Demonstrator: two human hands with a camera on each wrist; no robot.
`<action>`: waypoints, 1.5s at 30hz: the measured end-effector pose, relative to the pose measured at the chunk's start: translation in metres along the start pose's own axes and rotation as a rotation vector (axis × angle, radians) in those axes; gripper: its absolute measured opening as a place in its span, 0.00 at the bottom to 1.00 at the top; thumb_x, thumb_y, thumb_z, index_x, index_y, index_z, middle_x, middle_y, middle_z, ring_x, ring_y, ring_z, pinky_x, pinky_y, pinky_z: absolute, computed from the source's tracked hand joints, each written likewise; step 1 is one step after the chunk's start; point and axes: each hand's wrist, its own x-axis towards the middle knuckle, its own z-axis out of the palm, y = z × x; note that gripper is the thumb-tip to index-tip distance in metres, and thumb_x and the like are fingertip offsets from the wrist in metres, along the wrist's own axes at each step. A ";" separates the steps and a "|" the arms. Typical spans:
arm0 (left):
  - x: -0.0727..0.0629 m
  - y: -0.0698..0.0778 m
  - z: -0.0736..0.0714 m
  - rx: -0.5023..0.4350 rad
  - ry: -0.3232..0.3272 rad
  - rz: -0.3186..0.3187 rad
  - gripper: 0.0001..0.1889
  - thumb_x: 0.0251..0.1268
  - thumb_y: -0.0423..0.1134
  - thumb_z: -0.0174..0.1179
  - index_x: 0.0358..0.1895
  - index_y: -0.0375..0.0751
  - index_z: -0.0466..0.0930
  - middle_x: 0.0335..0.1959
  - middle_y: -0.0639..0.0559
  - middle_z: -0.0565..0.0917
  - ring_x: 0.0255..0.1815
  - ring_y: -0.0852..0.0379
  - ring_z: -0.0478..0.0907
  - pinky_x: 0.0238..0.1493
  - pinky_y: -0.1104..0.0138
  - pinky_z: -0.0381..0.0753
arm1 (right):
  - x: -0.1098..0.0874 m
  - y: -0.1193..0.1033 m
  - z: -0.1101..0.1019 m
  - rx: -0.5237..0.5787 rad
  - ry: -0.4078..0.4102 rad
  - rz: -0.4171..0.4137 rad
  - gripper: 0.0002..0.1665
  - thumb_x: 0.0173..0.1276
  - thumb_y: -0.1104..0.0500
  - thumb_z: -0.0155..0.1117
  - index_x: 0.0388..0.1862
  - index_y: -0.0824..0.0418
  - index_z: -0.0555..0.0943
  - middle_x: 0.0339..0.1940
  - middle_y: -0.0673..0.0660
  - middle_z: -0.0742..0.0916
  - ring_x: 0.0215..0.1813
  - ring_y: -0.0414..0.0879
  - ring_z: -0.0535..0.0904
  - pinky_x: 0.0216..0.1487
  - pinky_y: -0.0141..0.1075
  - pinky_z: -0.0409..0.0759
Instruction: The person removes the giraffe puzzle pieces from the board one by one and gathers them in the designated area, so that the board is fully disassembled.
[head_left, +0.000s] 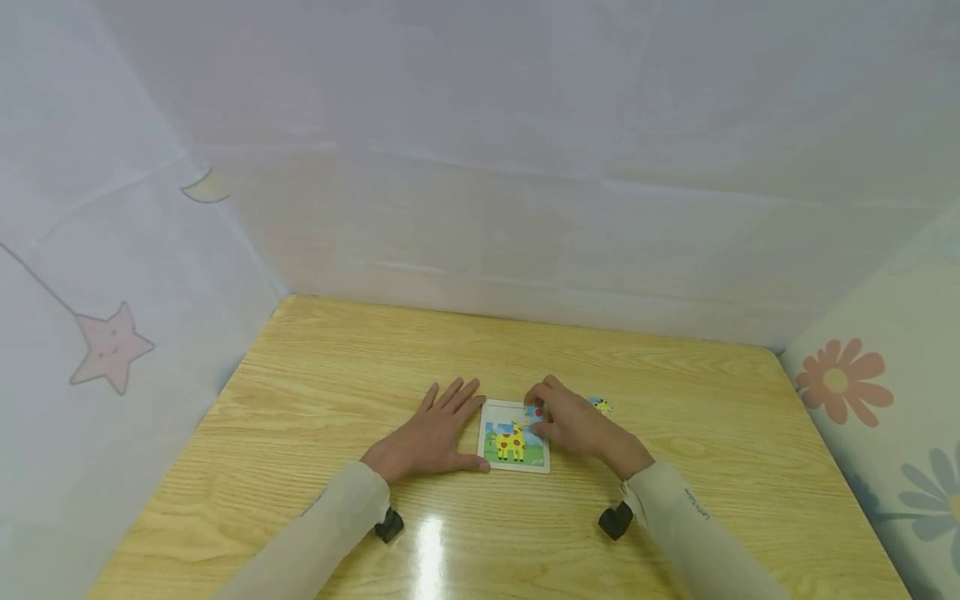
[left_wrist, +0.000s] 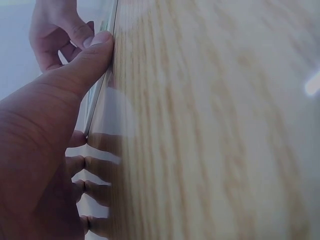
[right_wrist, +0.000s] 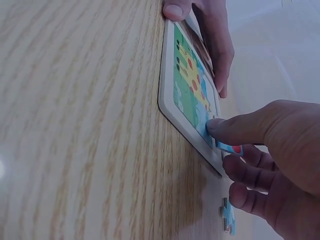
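Observation:
A small jigsaw puzzle board [head_left: 517,468] with a white rim lies flat on the wooden table. Its lower part holds joined pieces showing a yellow giraffe with red spots [head_left: 511,444]; part of the upper area is bare white. My left hand [head_left: 431,437] rests at the board's left side, fingers spread, its thumb on the near-left corner. Over the upper right of the board, my right hand [head_left: 581,423] pinches a blue puzzle piece [right_wrist: 231,148] with a red patch. That piece is tilted in the right wrist view and partly hidden by the fingers.
Another loose puzzle piece [head_left: 601,406], blue with yellow and black, lies on the table [head_left: 360,358] just beyond the right hand. Pale printed cloth [head_left: 480,225] hangs behind the table and along both sides.

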 end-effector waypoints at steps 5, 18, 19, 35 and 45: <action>0.000 0.000 0.000 0.004 -0.002 -0.002 0.59 0.63 0.79 0.61 0.88 0.46 0.52 0.92 0.47 0.44 0.93 0.42 0.39 0.90 0.37 0.39 | 0.000 0.000 0.001 0.021 0.021 -0.006 0.16 0.76 0.59 0.71 0.59 0.56 0.81 0.51 0.50 0.81 0.46 0.40 0.79 0.45 0.33 0.81; 0.000 0.000 0.001 -0.016 -0.004 -0.003 0.59 0.63 0.78 0.61 0.88 0.45 0.52 0.92 0.46 0.45 0.93 0.40 0.39 0.89 0.37 0.39 | -0.008 0.007 -0.009 0.244 0.057 0.021 0.10 0.83 0.58 0.61 0.57 0.56 0.83 0.44 0.51 0.89 0.38 0.44 0.78 0.36 0.32 0.79; 0.001 0.000 0.001 -0.018 -0.002 -0.003 0.59 0.63 0.78 0.61 0.87 0.45 0.53 0.92 0.46 0.45 0.93 0.40 0.39 0.89 0.36 0.39 | -0.009 0.009 -0.010 0.246 0.063 0.017 0.10 0.83 0.57 0.61 0.57 0.56 0.83 0.44 0.51 0.89 0.38 0.44 0.78 0.36 0.32 0.79; -0.001 -0.001 0.001 -0.022 0.000 0.009 0.59 0.63 0.77 0.62 0.88 0.44 0.52 0.92 0.45 0.45 0.92 0.39 0.39 0.89 0.36 0.39 | -0.044 0.042 -0.037 0.212 0.105 0.091 0.09 0.83 0.58 0.61 0.56 0.57 0.82 0.39 0.55 0.87 0.35 0.44 0.75 0.31 0.31 0.75; -0.001 0.001 -0.001 -0.018 -0.004 0.003 0.59 0.63 0.77 0.62 0.87 0.44 0.53 0.91 0.44 0.45 0.92 0.39 0.40 0.89 0.37 0.39 | -0.069 0.073 -0.055 0.180 0.140 0.154 0.11 0.83 0.59 0.61 0.58 0.60 0.81 0.43 0.57 0.86 0.33 0.43 0.75 0.29 0.32 0.77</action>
